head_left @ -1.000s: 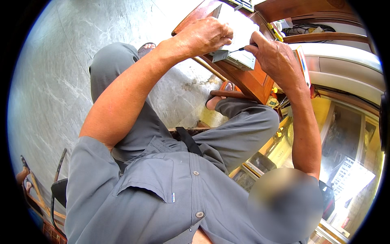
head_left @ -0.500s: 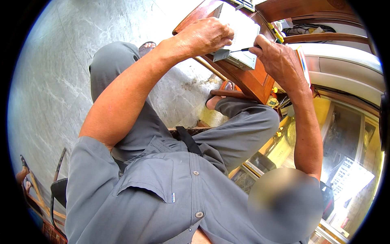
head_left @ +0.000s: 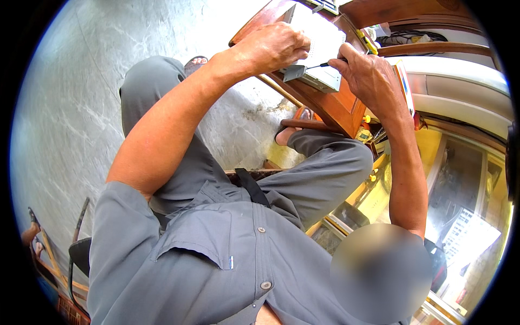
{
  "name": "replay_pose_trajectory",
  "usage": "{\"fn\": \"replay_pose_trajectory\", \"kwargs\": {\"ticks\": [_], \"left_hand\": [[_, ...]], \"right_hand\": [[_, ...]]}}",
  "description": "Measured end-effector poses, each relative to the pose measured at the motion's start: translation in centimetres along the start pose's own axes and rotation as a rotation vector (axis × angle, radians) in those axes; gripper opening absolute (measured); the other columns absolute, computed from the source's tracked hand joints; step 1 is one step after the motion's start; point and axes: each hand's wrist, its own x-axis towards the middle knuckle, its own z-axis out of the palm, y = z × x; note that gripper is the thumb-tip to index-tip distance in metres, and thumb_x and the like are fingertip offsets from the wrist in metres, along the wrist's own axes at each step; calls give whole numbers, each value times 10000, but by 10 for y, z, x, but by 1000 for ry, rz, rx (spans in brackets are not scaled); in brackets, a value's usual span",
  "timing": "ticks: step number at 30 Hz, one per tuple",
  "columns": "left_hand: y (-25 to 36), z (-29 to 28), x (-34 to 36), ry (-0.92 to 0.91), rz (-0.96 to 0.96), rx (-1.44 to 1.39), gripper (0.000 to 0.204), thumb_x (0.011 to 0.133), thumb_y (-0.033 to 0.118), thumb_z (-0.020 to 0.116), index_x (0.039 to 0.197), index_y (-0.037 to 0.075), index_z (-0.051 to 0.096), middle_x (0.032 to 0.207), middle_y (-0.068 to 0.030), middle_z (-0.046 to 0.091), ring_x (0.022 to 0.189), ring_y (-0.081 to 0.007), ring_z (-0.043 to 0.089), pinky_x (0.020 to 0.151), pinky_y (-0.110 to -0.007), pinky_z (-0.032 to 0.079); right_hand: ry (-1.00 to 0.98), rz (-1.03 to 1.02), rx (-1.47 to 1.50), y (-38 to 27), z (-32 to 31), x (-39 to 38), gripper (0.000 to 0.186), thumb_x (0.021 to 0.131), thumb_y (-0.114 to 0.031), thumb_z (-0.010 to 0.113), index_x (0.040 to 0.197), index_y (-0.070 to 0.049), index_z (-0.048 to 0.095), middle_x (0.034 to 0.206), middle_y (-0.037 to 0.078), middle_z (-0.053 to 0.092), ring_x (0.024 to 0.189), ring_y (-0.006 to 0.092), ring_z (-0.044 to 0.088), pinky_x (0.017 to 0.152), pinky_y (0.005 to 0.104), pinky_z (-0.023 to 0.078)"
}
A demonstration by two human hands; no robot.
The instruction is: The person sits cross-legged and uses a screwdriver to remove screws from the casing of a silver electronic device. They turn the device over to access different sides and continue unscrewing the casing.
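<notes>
A light metal box-shaped device [head_left: 323,80] rests on a wooden table at the top of the view. A grey metal bracket or plate [head_left: 294,72] sticks out at its near left corner. In my right hand [head_left: 374,77] is a slim screwdriver [head_left: 324,65] with a dark handle. Its shaft points left at the plate, and glare hides the exact contact. My left hand [head_left: 276,47] is over the left side of the device, fingers curled and pressed together; what they grip, if anything, is hidden.
The wooden table [head_left: 338,105] has yellow-handled tools [head_left: 368,42] beyond the device. Black cables [head_left: 411,38] lie on a shelf at the far right. A glass-topped case with a printed sheet [head_left: 470,235] stands to my right. The grey floor [head_left: 81,108] spreads on the left.
My right hand has shifted slightly left and down, and the screwdriver with it. My left hand stays almost where it was, and the device looks unmoved.
</notes>
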Motion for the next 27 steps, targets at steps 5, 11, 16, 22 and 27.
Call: {"fn": "replay_pose_trajectory", "kwargs": {"ticks": [5, 11, 16, 22, 27], "left_hand": [[2, -3, 0, -1, 22, 32, 187, 1020, 183, 656, 1080, 30, 747, 1021, -171, 735, 965, -334, 717, 886, -423, 563], [6, -4, 0, 9, 29, -8, 188, 1021, 185, 657, 1077, 28, 744, 1016, -170, 736, 958, -338, 717, 875, -423, 565], [3, -4, 0, -13, 20, 49, 195, 1021, 189, 657, 1091, 30, 746, 1023, -171, 736, 955, -328, 718, 875, -414, 568], [6, -5, 1, 1, 14, 23, 183, 1017, 184, 658, 1067, 30, 743, 1034, -153, 731, 974, -322, 715, 886, -406, 567], [0, -4, -1, -38, 102, 95, 150, 1004, 153, 650, 1015, 38, 745, 1037, -120, 719, 989, -302, 715, 905, -403, 565]], "right_hand": [[52, -105, -66, 5, -4, -2, 245, 1058, -320, 632, 1118, -89, 579, 836, 138, 740, 775, 338, 747, 670, 447, 574], [112, -146, 79, 12, 9, -1, 257, 1032, -305, 656, 1104, -70, 583, 790, 221, 667, 778, 427, 672, 697, 550, 508], [-45, 9, -194, 6, 0, 5, 263, 1034, -323, 672, 1122, -95, 576, 870, 137, 746, 789, 367, 738, 692, 454, 572], [174, -136, 140, 5, 5, -3, 315, 1036, -342, 659, 941, -55, 568, 732, 205, 653, 731, 413, 664, 666, 533, 500], [78, -54, -59, 5, 7, 3, 256, 1031, -307, 662, 1039, -71, 563, 731, 196, 653, 731, 417, 660, 669, 523, 493]]}}
